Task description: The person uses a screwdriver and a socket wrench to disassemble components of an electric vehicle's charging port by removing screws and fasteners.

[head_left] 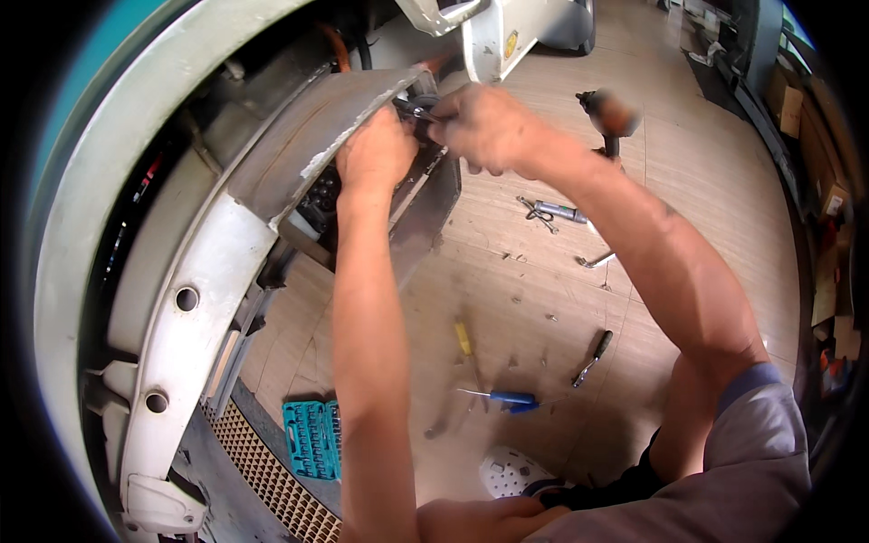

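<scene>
My left hand [376,149] reaches into the open end of a grey metal housing [330,113] on the vehicle's front frame. Its fingers are hidden inside the opening. Close beside it, to the right, my right hand [489,129] is closed, with curled fingers, at the housing's outer edge. A short dark, shiny metal piece [412,109] lies between the two hands, and the right fingertips meet its end. Its kind is too small and blurred to tell. Dark round parts [319,201] show inside the housing, below my left wrist.
On the tiled floor lie an orange-black power drill [617,118], a grey cylindrical tool [559,211], a ratchet [593,359], a blue screwdriver [513,396] and a yellow-handled one [463,338]. A teal socket case [308,439] sits by the grille [272,471]. The white frame beam [195,308] runs along the left.
</scene>
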`<act>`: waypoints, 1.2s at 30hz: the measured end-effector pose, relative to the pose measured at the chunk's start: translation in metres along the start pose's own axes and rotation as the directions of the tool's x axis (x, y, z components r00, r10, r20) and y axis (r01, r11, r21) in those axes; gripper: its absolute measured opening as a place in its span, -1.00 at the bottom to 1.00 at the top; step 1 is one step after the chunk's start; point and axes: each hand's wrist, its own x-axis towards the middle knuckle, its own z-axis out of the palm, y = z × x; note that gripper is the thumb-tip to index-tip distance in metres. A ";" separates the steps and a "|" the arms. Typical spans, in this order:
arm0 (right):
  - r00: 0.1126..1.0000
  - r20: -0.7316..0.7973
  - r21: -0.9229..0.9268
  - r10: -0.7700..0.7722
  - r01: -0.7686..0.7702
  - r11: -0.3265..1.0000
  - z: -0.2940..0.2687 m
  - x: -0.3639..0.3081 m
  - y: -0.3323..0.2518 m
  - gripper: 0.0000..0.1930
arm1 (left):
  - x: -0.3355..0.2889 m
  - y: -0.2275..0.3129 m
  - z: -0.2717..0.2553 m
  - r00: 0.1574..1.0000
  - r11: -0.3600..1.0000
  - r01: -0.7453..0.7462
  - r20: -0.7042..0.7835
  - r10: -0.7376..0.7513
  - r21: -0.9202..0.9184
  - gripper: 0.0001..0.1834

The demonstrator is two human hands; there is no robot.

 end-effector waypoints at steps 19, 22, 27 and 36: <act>0.889 0.235 -0.869 -0.393 0.373 0.326 -0.020 0.021 -0.008 -0.71 | 0.012 -0.012 0.015 0.971 0.958 -0.172 -0.123 0.204 0.228 -0.35; 0.990 -0.071 -0.510 -0.118 0.066 0.858 0.009 -0.011 -0.012 -0.76 | 0.011 -0.018 0.019 0.973 0.950 -0.148 -0.132 0.190 0.276 -0.37; 0.989 -0.142 -0.161 -0.028 0.005 0.987 0.007 0.002 -0.007 -0.69 | 0.007 -0.010 0.013 0.981 0.975 -0.085 -0.153 0.118 0.203 -0.45; 0.997 -0.054 -0.395 -0.050 0.025 0.918 0.004 -0.008 -0.027 -0.77 | 0.000 -0.010 0.015 0.976 0.972 -0.143 -0.138 0.170 0.188 -0.51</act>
